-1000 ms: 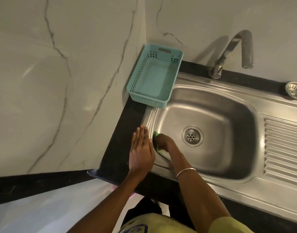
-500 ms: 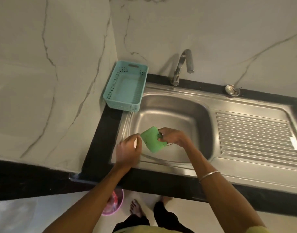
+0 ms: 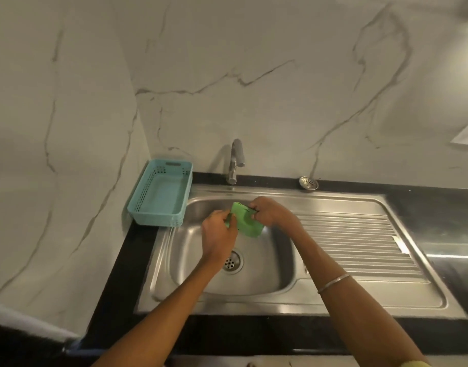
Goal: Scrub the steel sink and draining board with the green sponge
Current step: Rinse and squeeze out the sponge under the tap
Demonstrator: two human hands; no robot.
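green sponge point(image 3: 245, 219) pinched between left hand point(image 3: 219, 234) and right hand point(image 3: 270, 211) | held above sink point(image 3: 254, 284) | draining board point(image 3: 354, 247) lies right, nearer right hand

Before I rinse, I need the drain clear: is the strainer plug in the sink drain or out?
Out. The strainer plug sits on the black counter behind the sink; the drain shows open holes.

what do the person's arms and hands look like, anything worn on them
Both forearms are bare, with no gloves on the left hand or the right hand. A thin silver metal bangle circles the right forearm, and a yellow sleeve edge shows near that elbow.
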